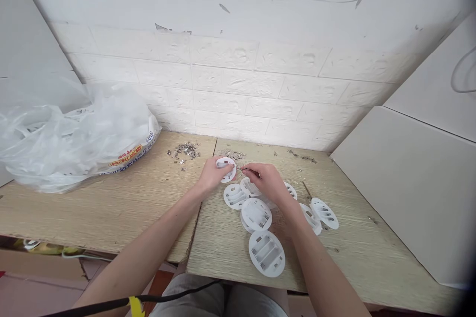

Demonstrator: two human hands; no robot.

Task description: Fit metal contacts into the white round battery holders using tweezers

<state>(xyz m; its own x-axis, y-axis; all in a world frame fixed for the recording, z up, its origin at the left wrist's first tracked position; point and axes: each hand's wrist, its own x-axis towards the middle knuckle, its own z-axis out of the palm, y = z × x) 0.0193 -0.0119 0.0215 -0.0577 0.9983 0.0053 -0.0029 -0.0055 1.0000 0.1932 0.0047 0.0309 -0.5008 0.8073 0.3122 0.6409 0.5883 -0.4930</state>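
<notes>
In my left hand (pixel 211 175) is a round white plastic battery holder (pixel 224 162), gripped at its edge with the thumb across its face. My right hand (pixel 268 181) pinches a thin dark tool (pixel 245 169), whose tip points left toward that holder; its exact kind is too small to make out. Below and between my hands lie several more white battery holders (pixel 256 214), some overlapping, with small metal contacts in their slots. One holder (pixel 267 253) sits nearest the table's front edge. Just behind my hands is a spread of small metal contacts (pixel 233 153).
A darker heap of small metal parts (pixel 187 149) lies left of the table seam. A large clear plastic bag (pixel 92 133) with white pieces fills the left side. More holders (pixel 325 213) and a thin stick (pixel 307 190) lie right. A white brick-pattern wall (pixel 238 79) stands behind.
</notes>
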